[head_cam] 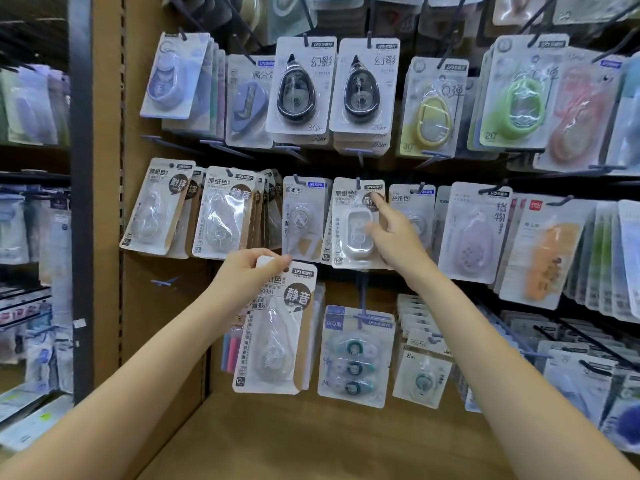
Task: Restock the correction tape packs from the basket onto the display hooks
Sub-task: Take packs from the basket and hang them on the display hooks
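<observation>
My left hand (242,271) grips the top edge of a correction tape pack (273,327), fingers curled over the card so that it hangs down in front of the lower rows of the display. It is not on any hook yet. My right hand (394,237) is up at the middle row with the forefinger stretched out and the other fingers loosely bent, resting against the hanging pack (356,223) at the front of its hook (358,183); it touches that pack and, as far as I can see, grasps nothing of its own.

The pack I carry bears the same brown-and-white card as the packs on the middle row, and its dark round label looks like the one on the second stack from the left (225,213), so I judge that is its place, not the hook my right hand is at.

As for progress, the hooks all around are well filled, top row, middle row and below, so much of the wall looks stocked. How many of those I hung myself I cannot tell. The basket is out of view, so I cannot say how many packs wait in it. At least this one pack is left to hang, and I reckon the job is somewhere in the middle
</observation>
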`<action>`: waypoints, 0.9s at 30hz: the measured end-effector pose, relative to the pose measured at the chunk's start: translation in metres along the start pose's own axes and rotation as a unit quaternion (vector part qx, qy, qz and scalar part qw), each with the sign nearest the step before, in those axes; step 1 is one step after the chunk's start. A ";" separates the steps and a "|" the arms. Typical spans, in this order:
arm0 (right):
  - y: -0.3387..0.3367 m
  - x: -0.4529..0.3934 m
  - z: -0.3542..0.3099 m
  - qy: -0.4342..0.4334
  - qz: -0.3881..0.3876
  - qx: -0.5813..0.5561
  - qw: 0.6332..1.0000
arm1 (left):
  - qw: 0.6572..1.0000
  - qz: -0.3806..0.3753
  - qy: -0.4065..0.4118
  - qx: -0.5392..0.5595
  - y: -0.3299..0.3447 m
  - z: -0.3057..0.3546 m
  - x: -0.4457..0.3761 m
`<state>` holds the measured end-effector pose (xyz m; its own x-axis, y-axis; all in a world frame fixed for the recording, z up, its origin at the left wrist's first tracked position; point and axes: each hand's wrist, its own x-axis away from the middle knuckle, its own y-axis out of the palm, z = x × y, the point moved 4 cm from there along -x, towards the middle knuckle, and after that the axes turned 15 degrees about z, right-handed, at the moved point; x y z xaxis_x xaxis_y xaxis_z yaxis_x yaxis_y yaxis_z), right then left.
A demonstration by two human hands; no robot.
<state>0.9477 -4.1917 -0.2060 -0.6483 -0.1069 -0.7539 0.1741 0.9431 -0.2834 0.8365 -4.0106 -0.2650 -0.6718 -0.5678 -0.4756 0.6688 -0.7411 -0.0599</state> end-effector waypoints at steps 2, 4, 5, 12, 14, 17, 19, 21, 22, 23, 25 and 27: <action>-0.002 0.000 -0.002 -0.007 -0.010 0.058 0.998 | 1.000 0.003 -0.005 0.011 0.001 -0.003 0.000; -0.010 0.009 -0.003 -0.045 0.034 0.145 0.988 | 0.999 0.009 -0.007 0.030 0.006 -0.004 0.000; -0.016 0.018 -0.006 -0.079 0.079 0.164 0.980 | 0.999 0.013 -0.011 0.043 0.008 -0.003 0.000; -0.002 0.108 -0.003 0.040 -0.150 -0.128 0.980 | 0.992 0.035 -0.004 0.121 0.043 0.016 0.003; -0.006 0.108 0.006 0.065 -0.115 -0.179 0.975 | 0.994 0.031 0.018 0.108 0.053 0.020 0.007; -0.023 0.098 0.021 0.088 -0.006 -0.243 0.966 | 0.994 -0.036 0.016 0.098 0.068 0.020 0.017; -0.033 0.090 0.033 0.062 0.060 -0.233 0.969 | 0.991 -0.101 0.034 0.086 0.082 0.018 0.026; -0.043 0.081 0.043 0.034 0.124 -0.195 0.972 | 0.985 -0.148 0.081 0.039 0.096 0.019 0.032; -0.049 0.075 0.046 0.021 0.154 -0.177 0.972 | 0.981 -0.164 0.103 0.010 0.103 0.022 0.034; -0.054 0.069 0.048 0.004 0.177 -0.164 0.971 | 0.978 -0.173 0.118 -0.011 0.109 0.024 0.035; -0.060 0.057 0.044 -0.027 0.185 -0.140 0.972 | 0.977 -0.174 0.120 -0.017 0.117 0.028 0.032; -0.064 0.045 0.037 -0.048 0.175 -0.117 0.976 | 0.980 -0.169 0.102 -0.002 0.121 0.031 0.029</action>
<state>0.9348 -4.2684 -0.2435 -0.5047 0.2166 -0.8357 0.1909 0.9721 0.1366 0.8880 -4.1281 -0.2587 -0.7779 -0.2063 -0.5936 0.4202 -0.8731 -0.2472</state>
